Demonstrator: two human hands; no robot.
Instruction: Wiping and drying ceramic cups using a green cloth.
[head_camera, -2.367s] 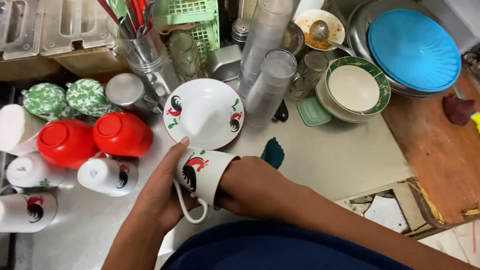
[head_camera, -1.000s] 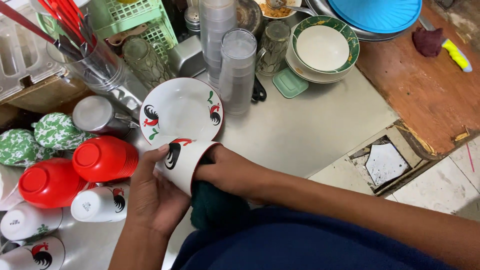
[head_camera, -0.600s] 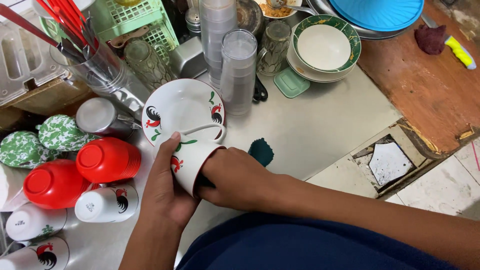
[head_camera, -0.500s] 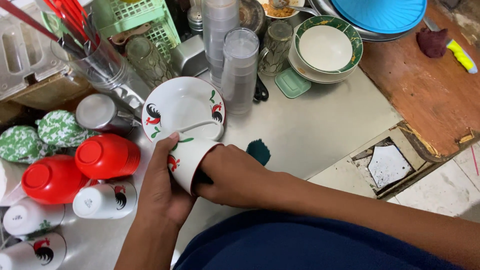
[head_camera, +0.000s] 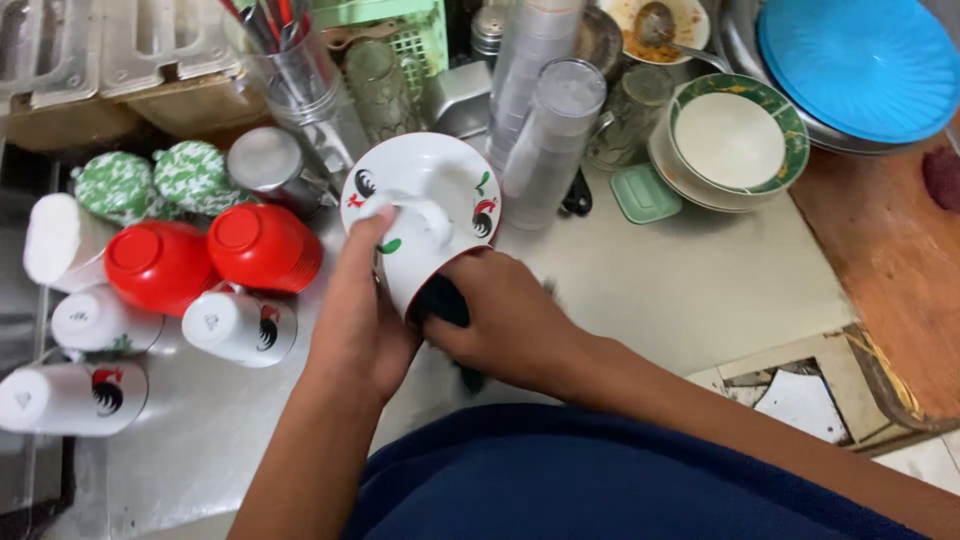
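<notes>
My left hand (head_camera: 362, 310) grips a white mug (head_camera: 418, 248) with a rooster picture, its base turned away from me and its mouth toward my right hand. My right hand (head_camera: 500, 320) holds a dark green cloth (head_camera: 442, 303) that is pushed into the mug's mouth. Both hands hover over the pale counter, just in front of a white rooster-pattern bowl (head_camera: 425, 178).
To the left lie two upturned red bowls (head_camera: 210, 255), several white rooster mugs (head_camera: 240, 328) on their sides and two green patterned bowls (head_camera: 155, 182). Behind stand stacked clear plastic cups (head_camera: 555, 130), a utensil holder, a green-rimmed bowl (head_camera: 735, 140), a blue lid (head_camera: 860, 65) and a wooden board (head_camera: 895, 260).
The mug has tipped further so its base faces away, and my right hand has pushed the cloth deeper into it. The view has shifted slightly.
</notes>
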